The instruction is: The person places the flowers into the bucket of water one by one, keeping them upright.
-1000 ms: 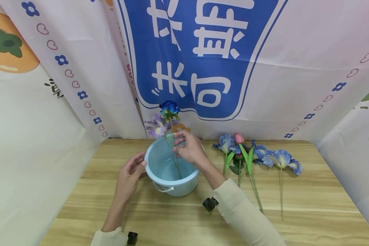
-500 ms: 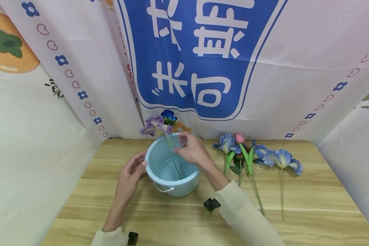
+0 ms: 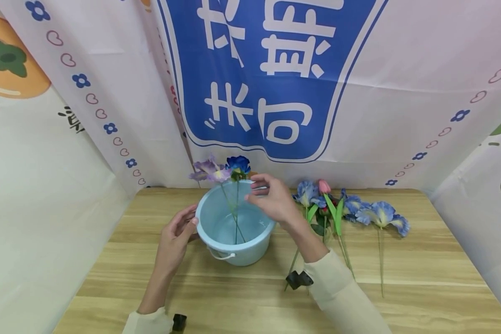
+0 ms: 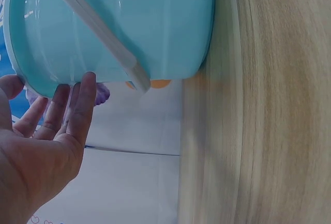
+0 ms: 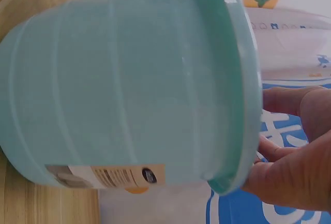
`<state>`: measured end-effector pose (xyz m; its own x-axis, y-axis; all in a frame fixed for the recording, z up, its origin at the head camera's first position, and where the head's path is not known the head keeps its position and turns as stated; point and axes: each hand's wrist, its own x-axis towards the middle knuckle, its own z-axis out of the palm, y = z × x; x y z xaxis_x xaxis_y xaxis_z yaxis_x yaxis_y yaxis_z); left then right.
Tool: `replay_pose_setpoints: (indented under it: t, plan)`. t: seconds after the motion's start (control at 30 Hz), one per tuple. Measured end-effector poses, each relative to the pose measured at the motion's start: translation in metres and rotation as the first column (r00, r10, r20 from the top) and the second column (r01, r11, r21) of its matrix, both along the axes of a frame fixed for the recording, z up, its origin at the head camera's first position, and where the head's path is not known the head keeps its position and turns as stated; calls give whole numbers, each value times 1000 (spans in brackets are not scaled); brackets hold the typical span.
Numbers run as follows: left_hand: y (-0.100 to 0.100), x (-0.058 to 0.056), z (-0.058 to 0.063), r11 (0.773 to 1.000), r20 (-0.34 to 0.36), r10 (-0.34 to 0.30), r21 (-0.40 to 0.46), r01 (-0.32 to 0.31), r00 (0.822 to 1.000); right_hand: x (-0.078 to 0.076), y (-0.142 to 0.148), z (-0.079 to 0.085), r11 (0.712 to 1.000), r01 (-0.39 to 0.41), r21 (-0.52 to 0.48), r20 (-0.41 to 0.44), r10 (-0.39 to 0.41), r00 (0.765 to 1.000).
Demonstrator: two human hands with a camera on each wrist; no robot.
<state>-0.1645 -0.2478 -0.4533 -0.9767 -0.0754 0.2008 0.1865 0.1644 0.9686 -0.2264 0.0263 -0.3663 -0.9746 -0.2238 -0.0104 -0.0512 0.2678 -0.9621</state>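
Note:
A light blue bucket [image 3: 246, 255] with a white handle [image 3: 222, 255] stands upright on the table. My left hand [image 3: 174, 239] holds its left side, thumb at the rim and fingertips against the outer wall in the left wrist view. Two artificial flowers lean in the bucket with their stems crossing: a purple iris [image 3: 210, 170] and a blue rose [image 3: 238, 164]. Over the right part of the rim is my right hand [image 3: 275, 202], fingers loosely bent and apart from both stems. In the right wrist view the bucket wall hides part of this hand.
Right of the bucket lie more artificial flowers: blue irises [image 3: 382, 215], a pink tulip [image 3: 324, 186] and a red flower [image 3: 324, 210] partly covered by leaves. Behind the wooden table [image 3: 234, 297] hangs a printed cloth [image 3: 371, 120].
The blue rose has gone down into the bucket and now leans to the right of the purple iris. My right hand has let go of its stem and moved right. My left hand stays put.

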Motion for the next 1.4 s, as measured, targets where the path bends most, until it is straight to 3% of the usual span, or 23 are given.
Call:
replay_pose_setpoints:
  t: [0.47,0.93,1.4]
  plan:
    - [0,0,1,1000,15,-4,1,4,1000,10,55,0,994,6,-110,13,-5,1000]
    - [1,1,2,1000,23,3,7,-3,1000,25,120,-20,982,90,-168,21,-88,996]
    - [1,2,2,1000,14,-7,-1,7,1000,37,176,-40,973,170,-153,69,-161,984]
